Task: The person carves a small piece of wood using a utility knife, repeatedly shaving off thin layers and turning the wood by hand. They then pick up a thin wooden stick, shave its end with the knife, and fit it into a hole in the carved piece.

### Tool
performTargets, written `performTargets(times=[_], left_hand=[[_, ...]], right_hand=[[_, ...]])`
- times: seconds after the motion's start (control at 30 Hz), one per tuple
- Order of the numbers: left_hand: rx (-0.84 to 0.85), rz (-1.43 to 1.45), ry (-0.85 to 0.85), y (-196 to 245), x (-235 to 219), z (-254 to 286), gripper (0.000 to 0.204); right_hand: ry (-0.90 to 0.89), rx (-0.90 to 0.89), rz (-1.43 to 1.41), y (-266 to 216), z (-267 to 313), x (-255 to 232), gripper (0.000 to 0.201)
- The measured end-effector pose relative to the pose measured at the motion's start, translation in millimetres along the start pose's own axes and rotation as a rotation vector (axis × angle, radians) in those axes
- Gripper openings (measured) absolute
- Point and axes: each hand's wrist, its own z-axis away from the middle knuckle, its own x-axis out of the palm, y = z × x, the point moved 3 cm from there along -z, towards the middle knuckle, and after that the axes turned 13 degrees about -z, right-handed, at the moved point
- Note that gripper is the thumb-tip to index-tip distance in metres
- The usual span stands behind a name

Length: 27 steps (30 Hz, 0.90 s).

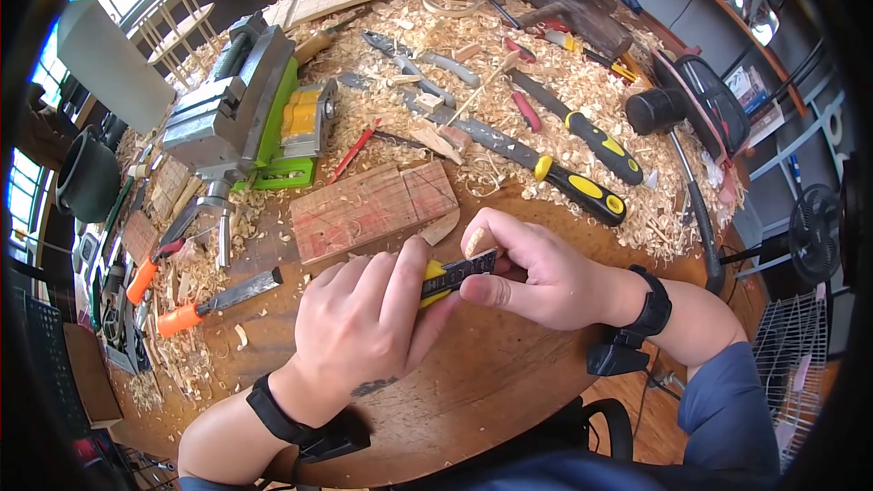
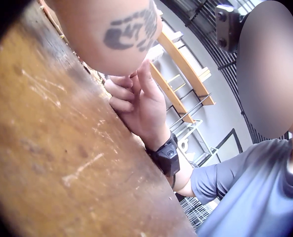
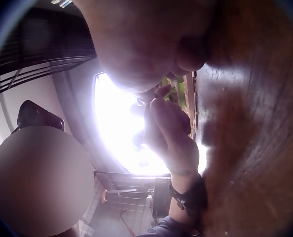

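My left hand grips a flat yellow-and-black tool with pale lettering; I cannot tell its exact kind. A small pale piece of wood is pinched by the curled fingers of my right hand. The right thumb lies along the dark end of the tool, so the two hands meet close over the near part of the table. Just beyond them lies a reddish wooden block. In the left wrist view the right hand shows beside the left forearm; the held things are hidden there.
Wood shavings cover much of the wooden table. A metal vise stands at the back left. Yellow-and-black files lie beyond the hands, a black mallet at the right. Left of my left hand lies an orange-handled chisel.
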Motion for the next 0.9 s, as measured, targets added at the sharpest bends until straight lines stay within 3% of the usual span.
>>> performTargets(times=[0.23, 0.3, 0.43, 0.57, 0.63, 0.9], left_hand=[[0.000, -0.036, 0.000, -0.6, 1.4, 0.6, 0.056], [0.047, -0.066, 0.124, -2.1, 4.0, -1.2, 0.051], [0.019, -0.042, 0.156, -3.3, 5.5, -1.0, 0.052], [0.028, -0.034, 0.140, -3.6, 4.2, -0.9, 0.052], [0.038, -0.038, 0.126, -3.2, 3.1, -1.4, 0.052], [0.049, -0.032, 0.123, -2.8, 3.7, -2.1, 0.051]], right_hand=[[-0.003, 0.022, 0.056, -0.6, 1.2, -2.3, 0.040], [0.013, -0.001, 0.080, 1.7, 1.9, -2.6, 0.041], [-0.021, -0.023, 0.247, 0.1, 2.5, -4.3, 0.043], [-0.003, -0.062, 0.157, 1.4, 0.6, -1.8, 0.042], [0.004, 0.000, -0.013, -0.6, 0.4, 0.7, 0.042], [-0.017, 0.022, 0.078, -1.6, 1.3, -2.0, 0.039]])
